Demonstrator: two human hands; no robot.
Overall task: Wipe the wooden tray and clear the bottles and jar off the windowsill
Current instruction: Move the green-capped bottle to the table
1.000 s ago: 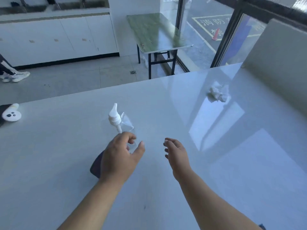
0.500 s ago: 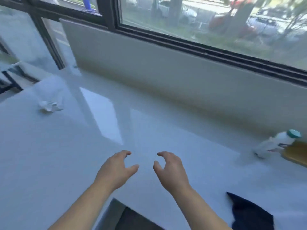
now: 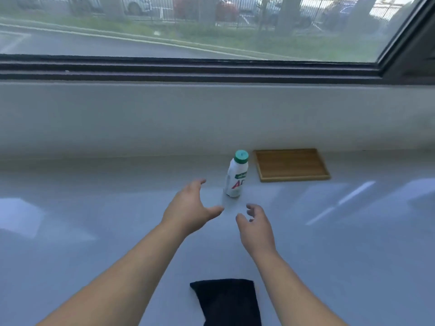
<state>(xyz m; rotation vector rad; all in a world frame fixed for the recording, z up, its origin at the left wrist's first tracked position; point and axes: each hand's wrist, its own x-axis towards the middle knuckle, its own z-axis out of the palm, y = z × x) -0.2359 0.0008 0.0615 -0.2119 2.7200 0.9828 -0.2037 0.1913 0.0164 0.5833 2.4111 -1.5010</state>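
A white bottle [image 3: 236,174] with a green cap and red lettering stands upright on the white windowsill [image 3: 94,208]. Just right of it lies an empty wooden tray [image 3: 291,164] against the back wall. My left hand [image 3: 189,208] hovers open a little left of and in front of the bottle, fingers spread, touching nothing. Just in front of the bottle, my right hand [image 3: 256,225] is also open with curled fingers and holds nothing. A dark cloth [image 3: 229,301] lies flat on the sill near me, between my forearms.
A low white wall [image 3: 164,118] rises behind the sill, topped by a dark window frame [image 3: 188,69]. Beyond the glass are grass, a road and parked cars.
My view has swung right from the spray bottle and crumpled tissue to the window. The white bottle and tray now sit in the middle. Both hands stay empty and reach toward the bottle.
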